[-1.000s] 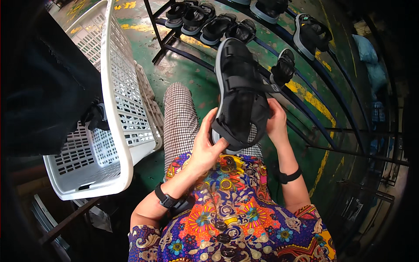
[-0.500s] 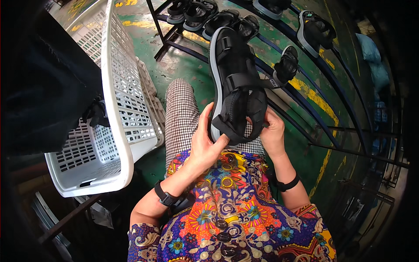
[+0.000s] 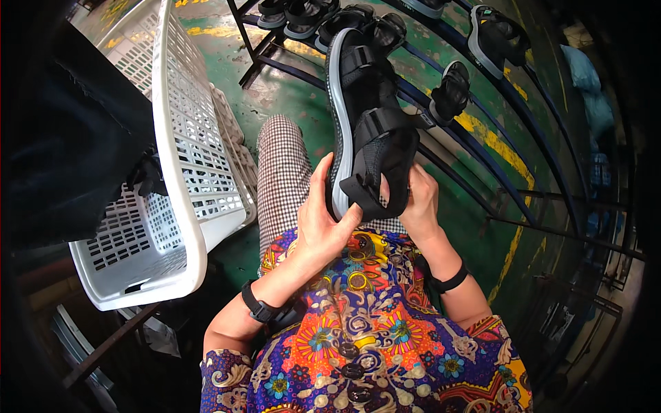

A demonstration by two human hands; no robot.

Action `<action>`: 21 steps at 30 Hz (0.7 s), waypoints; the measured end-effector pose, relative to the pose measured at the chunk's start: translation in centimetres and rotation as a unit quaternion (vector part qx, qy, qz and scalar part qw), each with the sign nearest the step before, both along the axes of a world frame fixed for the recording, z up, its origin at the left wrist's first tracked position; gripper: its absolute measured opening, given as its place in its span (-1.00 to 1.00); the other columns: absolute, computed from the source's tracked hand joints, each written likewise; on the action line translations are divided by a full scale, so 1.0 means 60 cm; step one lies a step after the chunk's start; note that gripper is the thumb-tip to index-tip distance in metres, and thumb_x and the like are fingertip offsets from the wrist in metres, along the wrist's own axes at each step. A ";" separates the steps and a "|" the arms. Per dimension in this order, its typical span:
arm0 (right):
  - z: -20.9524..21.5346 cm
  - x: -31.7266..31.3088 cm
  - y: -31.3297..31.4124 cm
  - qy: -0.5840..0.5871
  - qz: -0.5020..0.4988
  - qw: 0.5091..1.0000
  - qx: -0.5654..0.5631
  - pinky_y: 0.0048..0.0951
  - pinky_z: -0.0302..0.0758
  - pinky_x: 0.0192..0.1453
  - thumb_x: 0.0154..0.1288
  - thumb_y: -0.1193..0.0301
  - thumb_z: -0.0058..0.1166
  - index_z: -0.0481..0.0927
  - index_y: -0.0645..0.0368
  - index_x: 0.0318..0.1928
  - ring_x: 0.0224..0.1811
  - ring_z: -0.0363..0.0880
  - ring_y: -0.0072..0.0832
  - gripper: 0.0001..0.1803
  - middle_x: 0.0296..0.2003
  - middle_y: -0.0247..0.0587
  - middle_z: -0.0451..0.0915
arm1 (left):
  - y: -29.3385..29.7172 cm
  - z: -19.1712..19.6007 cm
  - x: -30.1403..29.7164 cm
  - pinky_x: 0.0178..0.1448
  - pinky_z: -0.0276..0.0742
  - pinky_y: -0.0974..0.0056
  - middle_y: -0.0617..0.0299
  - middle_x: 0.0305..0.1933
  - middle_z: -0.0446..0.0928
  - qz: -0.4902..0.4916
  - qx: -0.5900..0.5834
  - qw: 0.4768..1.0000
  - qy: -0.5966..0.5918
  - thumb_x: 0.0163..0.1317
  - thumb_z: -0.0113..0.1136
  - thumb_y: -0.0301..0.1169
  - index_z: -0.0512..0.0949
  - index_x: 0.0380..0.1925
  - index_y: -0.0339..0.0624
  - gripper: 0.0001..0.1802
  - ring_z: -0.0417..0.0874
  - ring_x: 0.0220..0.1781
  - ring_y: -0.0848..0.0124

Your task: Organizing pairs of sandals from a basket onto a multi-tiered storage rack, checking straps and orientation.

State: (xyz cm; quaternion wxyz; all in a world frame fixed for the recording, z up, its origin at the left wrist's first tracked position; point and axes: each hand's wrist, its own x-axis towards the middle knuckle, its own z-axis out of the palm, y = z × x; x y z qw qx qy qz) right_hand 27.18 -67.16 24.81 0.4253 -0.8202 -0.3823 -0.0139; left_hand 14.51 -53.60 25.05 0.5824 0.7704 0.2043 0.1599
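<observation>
A black strappy sandal with a grey midsole is held up in front of me, toe pointing away and its side edge turned to the left. My left hand grips the heel end, thumb on the heel strap and fingers along the sole's outer side. On the right of the heel, my right hand is closed with its fingers bent at the ankle strap; the fingertips are partly hidden behind it. A loose strap end sticks out to the right of the sandal.
To my left stands a white plastic basket, with black cloth hanging over it. Ahead and to the right, a dark metal rack bears several sandals. Pale blue plastic bags lie at the far right.
The sandal has tilted further onto its side, showing more of its grey midsole, and shifted slightly left. My right hand has moved a little left and up along the strap.
</observation>
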 end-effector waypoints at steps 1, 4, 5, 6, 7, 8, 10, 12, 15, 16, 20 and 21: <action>0.001 0.001 0.000 0.002 0.000 1.000 -0.001 -0.29 0.47 -0.34 0.08 0.50 0.22 0.56 0.28 -0.23 -0.41 0.57 -0.06 -0.78 -0.39 -0.02 0.56 | 0.000 -0.003 0.000 -0.03 0.57 0.17 -0.14 0.00 0.51 0.003 -0.001 1.000 -0.002 0.02 0.26 -0.40 0.05 0.34 -0.21 -0.12 0.66 -0.07 0.09; 0.003 0.004 -0.001 -0.022 0.004 0.998 -0.065 -0.24 0.48 -0.36 0.06 0.48 0.23 0.55 0.26 -0.26 -0.41 0.57 -0.05 -0.79 -0.39 -0.03 0.56 | 0.001 -0.011 0.002 0.05 0.54 0.16 -0.16 0.05 0.48 0.011 0.030 0.999 -0.016 0.03 0.26 -0.38 0.06 0.34 -0.23 -0.13 0.63 0.01 0.06; 0.001 0.007 -0.002 -0.039 0.013 0.996 -0.079 -0.24 0.49 -0.35 0.06 0.46 0.22 0.55 0.26 -0.27 -0.40 0.58 -0.05 -0.78 -0.40 -0.04 0.57 | 0.001 -0.008 0.003 0.08 0.52 0.16 -0.16 0.06 0.47 0.015 0.011 1.000 -0.005 0.04 0.26 -0.38 0.06 0.34 -0.23 -0.14 0.62 0.03 0.05; -0.001 0.011 -0.003 -0.056 0.022 0.994 -0.094 -0.23 0.51 -0.35 0.06 0.45 0.22 0.55 0.26 -0.28 -0.40 0.58 -0.04 -0.78 -0.40 -0.06 0.57 | 0.000 -0.003 0.003 0.10 0.51 0.15 -0.16 0.07 0.47 0.018 -0.007 1.000 0.006 0.04 0.25 -0.37 0.06 0.34 -0.23 -0.14 0.61 0.04 0.05; -0.004 0.016 -0.004 -0.056 0.021 0.994 -0.095 -0.23 0.51 -0.35 0.06 0.45 0.22 0.55 0.26 -0.28 -0.40 0.58 -0.04 -0.78 -0.40 -0.06 0.57 | 0.000 0.008 0.004 0.35 0.22 0.26 -0.02 0.22 0.29 0.011 -0.097 0.995 0.023 0.03 0.24 -0.44 0.08 0.33 -0.31 -0.15 0.35 0.27 0.28; -0.013 0.024 -0.005 -0.066 0.018 0.995 -0.073 -0.20 0.50 -0.36 0.05 0.39 0.22 0.56 0.21 -0.26 -0.41 0.58 -0.05 -0.76 -0.41 -0.05 0.55 | 0.000 0.004 0.003 0.35 0.22 0.26 -0.02 0.22 0.29 0.010 -0.097 0.995 0.023 0.03 0.24 -0.44 0.08 0.33 -0.31 -0.15 0.35 0.27 0.28; -0.070 0.068 -0.035 -0.062 0.001 0.990 -0.128 -0.20 0.51 -0.33 0.05 0.31 0.19 0.58 0.15 -0.18 -0.36 0.60 -0.03 -0.70 -0.33 0.01 0.59 | 0.000 -0.005 0.001 0.12 0.50 0.18 -0.16 0.08 0.47 -0.002 -0.001 0.999 -0.052 0.00 0.18 -0.42 0.09 0.33 -0.23 -0.17 0.61 0.05 0.06; -0.066 0.091 -0.051 0.009 0.019 0.999 -0.041 -0.21 0.52 -0.25 0.06 0.31 0.17 0.59 0.17 -0.13 -0.27 0.60 0.00 -0.66 -0.26 0.03 0.61 | -0.009 0.013 -0.010 0.32 0.25 0.28 0.07 0.20 0.34 -0.039 -0.168 0.985 0.004 0.05 0.18 -0.51 0.11 0.33 -0.30 -0.20 0.37 0.24 0.36; -0.107 0.104 -0.088 0.140 -0.018 0.990 0.011 -0.18 0.49 -0.12 0.12 0.33 0.14 0.58 0.21 -0.10 -0.16 0.57 0.03 -0.66 -0.25 0.01 0.63 | -0.007 0.021 -0.001 0.33 0.23 0.30 0.07 0.23 0.32 -0.077 -0.209 0.975 -0.007 0.08 0.21 -0.49 0.09 0.35 -0.29 -0.19 0.37 0.24 0.38; -0.088 0.099 -0.076 0.105 -0.002 0.994 -0.002 -0.19 0.50 -0.11 0.13 0.34 0.13 0.57 0.21 -0.09 -0.16 0.58 0.02 -0.67 -0.24 0.02 0.64 | -0.001 0.018 0.001 0.34 0.21 0.29 0.07 0.25 0.31 -0.071 -0.210 0.975 -0.022 0.10 0.21 -0.48 0.08 0.36 -0.30 -0.18 0.36 0.25 0.38; -0.044 0.060 -0.061 0.272 -0.025 0.956 -0.109 -0.40 0.51 -0.03 0.11 0.51 0.18 0.55 0.24 0.00 -0.11 0.62 -0.41 -0.62 -0.14 -0.08 0.63 | 0.006 0.006 0.011 0.37 0.18 0.28 0.07 0.29 0.28 -0.030 -0.216 0.974 -0.057 0.10 0.23 -0.44 0.07 0.37 -0.30 -0.17 0.33 0.31 0.36; -0.048 0.053 -0.060 0.340 -0.007 0.939 -0.054 -0.44 0.50 0.00 0.11 0.53 0.19 0.53 0.24 0.04 -0.09 0.59 -0.48 -0.58 -0.11 -0.15 0.62 | 0.009 0.000 0.008 0.39 0.16 0.27 0.06 0.31 0.25 -0.025 -0.199 0.978 -0.055 0.09 0.22 -0.42 0.08 0.36 -0.30 -0.16 0.30 0.33 0.34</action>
